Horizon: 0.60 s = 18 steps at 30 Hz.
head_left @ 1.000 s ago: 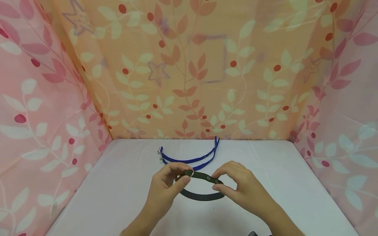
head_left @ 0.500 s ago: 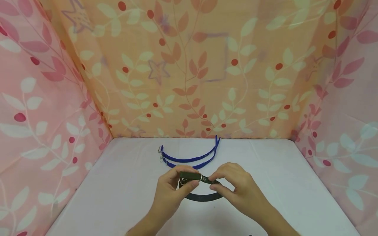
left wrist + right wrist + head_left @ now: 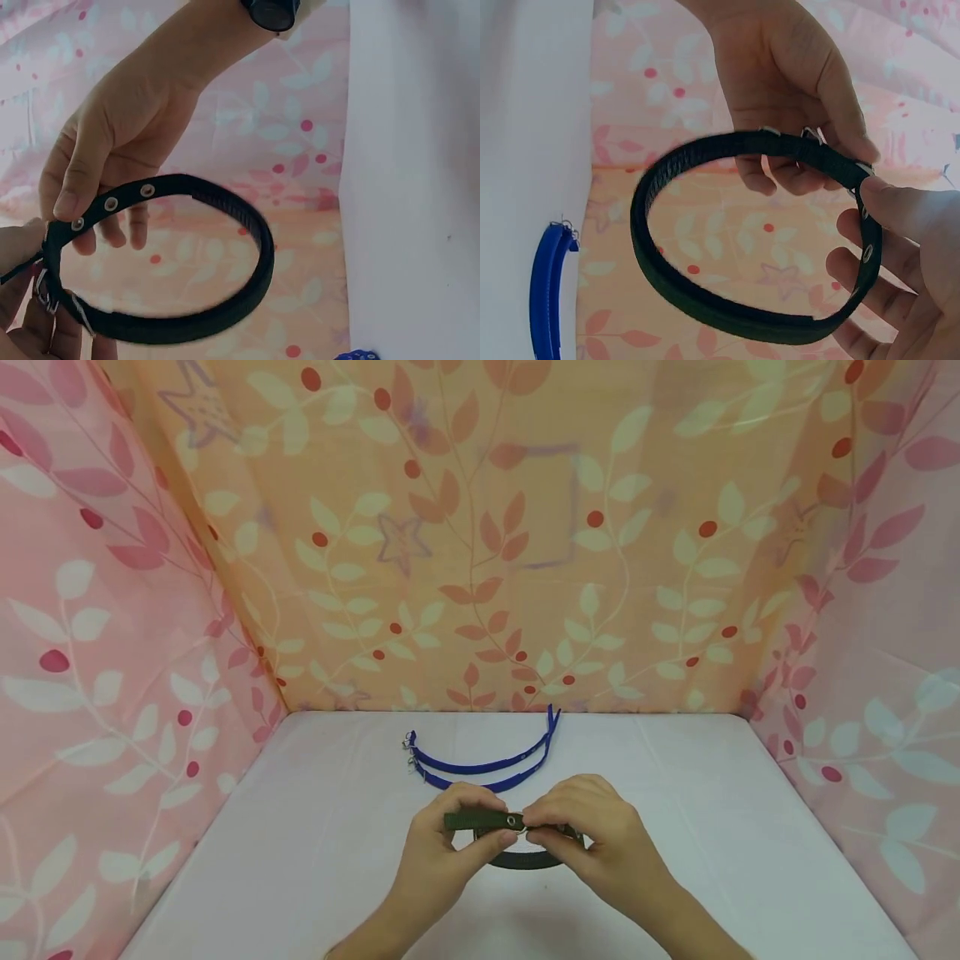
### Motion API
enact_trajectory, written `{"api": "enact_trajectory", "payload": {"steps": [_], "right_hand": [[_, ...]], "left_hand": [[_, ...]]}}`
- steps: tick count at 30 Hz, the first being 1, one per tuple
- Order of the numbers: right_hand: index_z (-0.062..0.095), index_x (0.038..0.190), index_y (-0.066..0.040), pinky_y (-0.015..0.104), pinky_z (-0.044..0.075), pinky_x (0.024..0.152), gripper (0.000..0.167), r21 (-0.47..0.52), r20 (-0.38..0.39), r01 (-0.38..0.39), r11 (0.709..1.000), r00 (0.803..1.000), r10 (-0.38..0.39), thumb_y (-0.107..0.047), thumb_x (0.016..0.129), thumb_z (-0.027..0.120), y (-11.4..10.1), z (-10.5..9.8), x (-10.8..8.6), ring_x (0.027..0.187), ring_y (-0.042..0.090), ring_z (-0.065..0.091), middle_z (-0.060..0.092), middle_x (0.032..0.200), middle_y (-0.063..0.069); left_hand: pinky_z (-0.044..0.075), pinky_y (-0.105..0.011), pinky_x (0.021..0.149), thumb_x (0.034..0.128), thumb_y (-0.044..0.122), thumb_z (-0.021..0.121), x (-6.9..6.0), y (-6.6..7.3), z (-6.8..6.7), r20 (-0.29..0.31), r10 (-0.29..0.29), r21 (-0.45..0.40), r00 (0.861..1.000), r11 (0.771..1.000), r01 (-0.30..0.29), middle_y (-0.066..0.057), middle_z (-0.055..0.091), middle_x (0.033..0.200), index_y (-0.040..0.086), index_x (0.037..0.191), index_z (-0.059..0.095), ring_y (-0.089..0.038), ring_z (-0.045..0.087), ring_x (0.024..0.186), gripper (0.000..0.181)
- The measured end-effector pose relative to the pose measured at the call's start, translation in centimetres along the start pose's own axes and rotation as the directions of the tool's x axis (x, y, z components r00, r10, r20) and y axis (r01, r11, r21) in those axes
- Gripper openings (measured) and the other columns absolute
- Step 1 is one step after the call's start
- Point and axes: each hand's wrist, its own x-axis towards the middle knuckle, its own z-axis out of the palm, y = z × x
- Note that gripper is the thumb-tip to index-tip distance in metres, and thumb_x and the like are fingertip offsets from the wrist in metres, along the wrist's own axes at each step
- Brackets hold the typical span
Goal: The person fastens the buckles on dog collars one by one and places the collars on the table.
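A dark green collar (image 3: pixel 525 860) with metal eyelets is held up above the white table, bent into a loop. My left hand (image 3: pixel 450 847) pinches it from the left, with one strap end showing past the fingers. My right hand (image 3: pixel 611 835) pinches it from the right, its fingertips close to the left ones. In the left wrist view a metal buckle (image 3: pixel 45 289) lies beside the left fingers, and a row of eyelets (image 3: pixel 111 203) runs along the band near the right thumb. The right wrist view shows the loop (image 3: pixel 712 319) closed where both hands meet.
Two blue collars (image 3: pixel 480 768) with metal fittings lie curved on the white table (image 3: pixel 300 860), beyond the hands. Leaf-patterned cloth (image 3: pixel 472 527) walls stand at the back and both sides.
The hands have drawn closer together. More of the green strap end now shows out at the left, and an eyelet has moved leftward toward the left fingertips. The blue collars stay put.
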Motion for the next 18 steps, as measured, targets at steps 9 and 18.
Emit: {"api": "enact_trajectory", "payload": {"steps": [9, 18], "right_hand": [[0.072, 0.097, -0.016, 0.023, 0.045, 0.098, 0.018, 0.022, 0.019, -0.061, 0.998, 0.998, 0.061, -0.019, 0.085, 0.085, -0.11, 0.12, -0.63, 0.097, 0.016, 0.067, 0.075, 0.101, -0.003], [0.069, 0.097, -0.018, 0.025, 0.045, 0.097, 0.019, -0.015, 0.038, -0.088, 0.996, 0.995, 0.089, -0.015, 0.086, 0.084, -0.02, 0.16, -0.51, 0.096, 0.012, 0.065, 0.072, 0.099, -0.009]], "left_hand": [[0.053, -0.029, 0.1, 0.0894, 0.006, 0.079, -0.13, 0.21, -0.21, -0.019, -0.032, -0.035, 0.999, 0.999, 0.031, -0.003, 0.074, 0.107, 0.014, 0.112, 0.066, -0.022, 0.07, 0.103, 0.027], [0.052, -0.029, 0.103, 0.0878, 0.005, 0.08, 0.14, 0.44, -0.55, -0.036, -0.026, -0.036, 0.999, 0.999, 0.025, -0.005, 0.075, 0.106, 0.012, 0.111, 0.067, -0.023, 0.07, 0.103, 0.028]]}}
